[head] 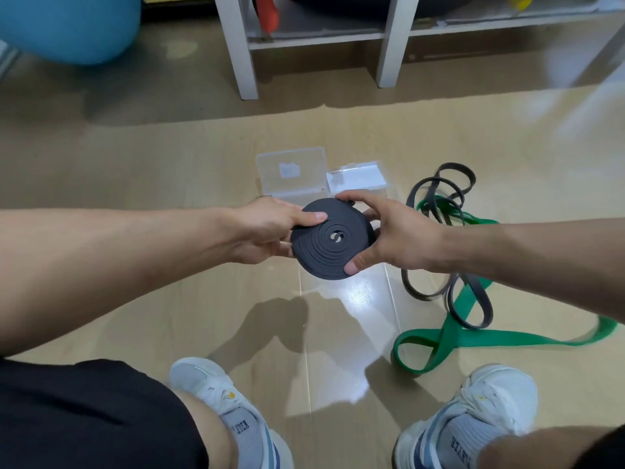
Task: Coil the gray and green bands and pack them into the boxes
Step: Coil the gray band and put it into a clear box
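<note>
A gray band wound into a flat tight coil (333,240) is held above the floor between both hands. My left hand (267,228) grips its left edge with the thumb on top. My right hand (392,231) clasps the right edge, fingers over the far rim and thumb at the near rim. Just beyond the coil, two clear plastic boxes stand open on the floor: the left box (292,172) and the right box (360,177), partly hidden by my hands. To the right lie a loose green band (449,340) and another loose gray band (439,189), tangled together.
A white shelf unit (243,52) stands at the back with an orange item on it. A blue exercise ball (71,25) sits at the far left. My two white shoes (216,394) are at the bottom of the view on the wooden floor.
</note>
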